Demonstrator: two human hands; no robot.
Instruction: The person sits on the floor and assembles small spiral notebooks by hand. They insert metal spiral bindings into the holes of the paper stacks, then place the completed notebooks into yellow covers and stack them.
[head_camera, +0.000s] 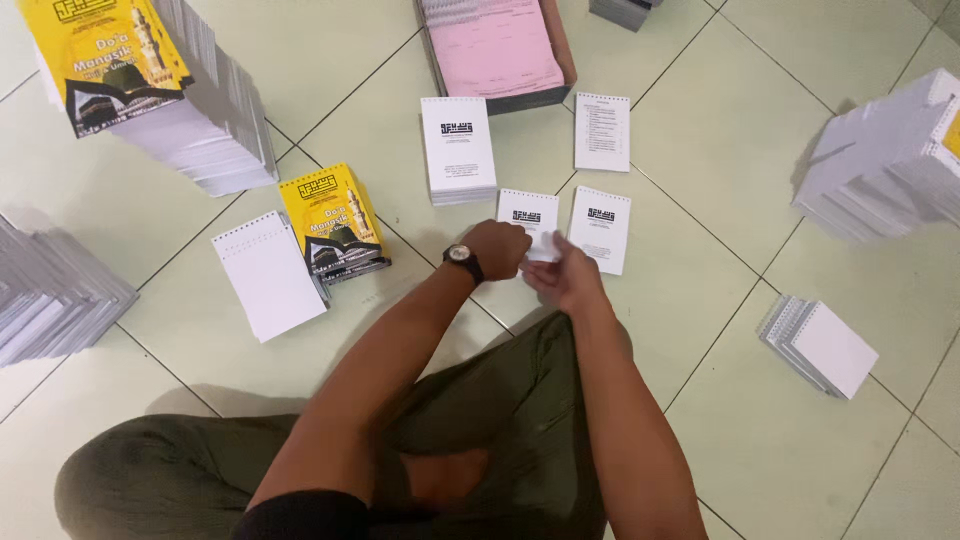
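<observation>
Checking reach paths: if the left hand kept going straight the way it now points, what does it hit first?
The left hand points up-right across the floor and already touches the small white booklet. Beyond it, probably the white sheet with printed lines; depth is unclear.

Just a pale greenish tiled floor here, big square tiles with thin dark grout lines running diagonally. Glossy enough to catch soft, even light; faint shadows, no walls visible.

The pale tiled floor bears white booklet stacks, yellow-covered booklets and pink sheets.
</observation>
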